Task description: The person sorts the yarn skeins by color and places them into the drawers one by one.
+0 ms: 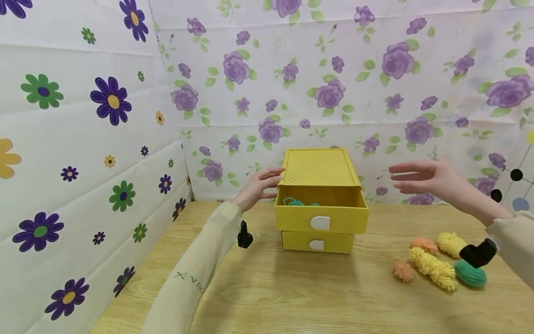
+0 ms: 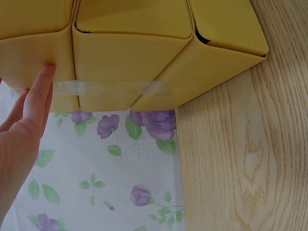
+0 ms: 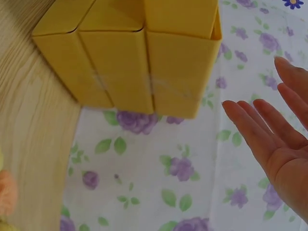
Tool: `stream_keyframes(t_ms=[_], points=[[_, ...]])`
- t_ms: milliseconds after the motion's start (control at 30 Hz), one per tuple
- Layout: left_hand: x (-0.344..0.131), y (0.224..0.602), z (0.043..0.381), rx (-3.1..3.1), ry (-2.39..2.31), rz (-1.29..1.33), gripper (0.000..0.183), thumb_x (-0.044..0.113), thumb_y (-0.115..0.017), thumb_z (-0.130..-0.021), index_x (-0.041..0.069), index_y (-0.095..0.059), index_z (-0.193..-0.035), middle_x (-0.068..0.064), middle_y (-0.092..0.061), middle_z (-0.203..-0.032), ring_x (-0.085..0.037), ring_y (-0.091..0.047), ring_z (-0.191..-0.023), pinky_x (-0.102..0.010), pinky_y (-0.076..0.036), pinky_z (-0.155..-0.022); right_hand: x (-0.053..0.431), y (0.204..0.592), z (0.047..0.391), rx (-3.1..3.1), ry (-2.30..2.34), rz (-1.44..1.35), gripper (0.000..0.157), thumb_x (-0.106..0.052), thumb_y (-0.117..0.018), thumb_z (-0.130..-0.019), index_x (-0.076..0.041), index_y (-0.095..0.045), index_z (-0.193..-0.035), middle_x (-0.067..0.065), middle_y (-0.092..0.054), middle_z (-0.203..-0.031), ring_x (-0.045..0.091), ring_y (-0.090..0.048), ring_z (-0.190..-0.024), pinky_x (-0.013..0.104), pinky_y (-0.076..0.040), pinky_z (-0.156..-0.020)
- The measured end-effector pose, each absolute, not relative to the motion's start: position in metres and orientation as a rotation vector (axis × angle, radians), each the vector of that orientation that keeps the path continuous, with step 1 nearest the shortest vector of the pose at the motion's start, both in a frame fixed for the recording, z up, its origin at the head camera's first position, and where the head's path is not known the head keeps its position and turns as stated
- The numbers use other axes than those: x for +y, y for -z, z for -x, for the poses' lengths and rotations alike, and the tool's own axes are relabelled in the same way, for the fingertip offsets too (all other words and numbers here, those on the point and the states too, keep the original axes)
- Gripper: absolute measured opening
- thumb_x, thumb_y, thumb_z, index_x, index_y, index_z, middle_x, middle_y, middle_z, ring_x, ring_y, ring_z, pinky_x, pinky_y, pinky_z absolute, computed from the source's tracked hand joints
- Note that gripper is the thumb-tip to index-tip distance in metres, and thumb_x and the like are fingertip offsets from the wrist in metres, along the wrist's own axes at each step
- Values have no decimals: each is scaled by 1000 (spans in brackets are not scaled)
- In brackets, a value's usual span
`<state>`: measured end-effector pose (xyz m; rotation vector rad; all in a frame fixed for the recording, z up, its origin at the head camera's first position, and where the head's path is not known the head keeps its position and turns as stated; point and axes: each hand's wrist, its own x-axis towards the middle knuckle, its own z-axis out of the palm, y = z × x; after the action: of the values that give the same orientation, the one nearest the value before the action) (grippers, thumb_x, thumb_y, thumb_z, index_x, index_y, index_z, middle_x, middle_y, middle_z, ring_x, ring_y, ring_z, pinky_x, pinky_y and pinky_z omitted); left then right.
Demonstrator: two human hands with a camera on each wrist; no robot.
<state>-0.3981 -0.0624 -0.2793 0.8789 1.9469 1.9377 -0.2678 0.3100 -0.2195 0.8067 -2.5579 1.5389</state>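
1. Touching the side of a yellow, boxy drawer unit with the left hand, fingers extended, slightly apart!
2. Holding the right hand mid-air, well apart from the unit, fingers nearly straight, loosely spread.
3. Standing on the pale wood-grain table, between both hands: that unit, top drawer jutting forward, green yarn inside.
4. Lying below the right hand: soft yellow, orange and green yarn bundles.

It looked like a tabletop craft corner, whether in a home or studio unclear: daisy-printed sheeting hung at nine o'clock, rose-printed sheeting at twelve, a wood-grain table spread toward six, yarn bundles at four.
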Motion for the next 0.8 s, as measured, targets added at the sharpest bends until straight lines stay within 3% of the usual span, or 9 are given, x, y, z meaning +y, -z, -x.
stream_keyframes(t_ms=[400,567,800], points=[[-62,278,395,1933,-1944,-890,38,19,-42,-75,12,-33,-111,-3,-33,-108,-21,-37,-90,-36,-34,-65,364,253,271,-2807,-1355,-555,41,-20,-48,-70,-20,-35,-110,5,-34,-108,15,-44,-83,31,-38,-61],[-62,278,395,1944,-1939,-888,39,20,-43,-75,12,-33,-111,-3,-33,-109,-19,-39,-88,-35,-34,-65,381,266,268,-2877,-1267,-460,42,-24,-50,-68,-20,-37,-107,6,-35,-106,13,-46,-80,29,-38,-59],[-62,278,395,1944,-1946,-882,39,20,-43,-74,13,-33,-111,-3,-33,-108,-20,-38,-89,-35,-35,-64,401,279,265,-2928,-1315,-462,43,-22,-49,-69,-13,-36,-108,16,-33,-105,14,-44,-82,29,-38,-60]])
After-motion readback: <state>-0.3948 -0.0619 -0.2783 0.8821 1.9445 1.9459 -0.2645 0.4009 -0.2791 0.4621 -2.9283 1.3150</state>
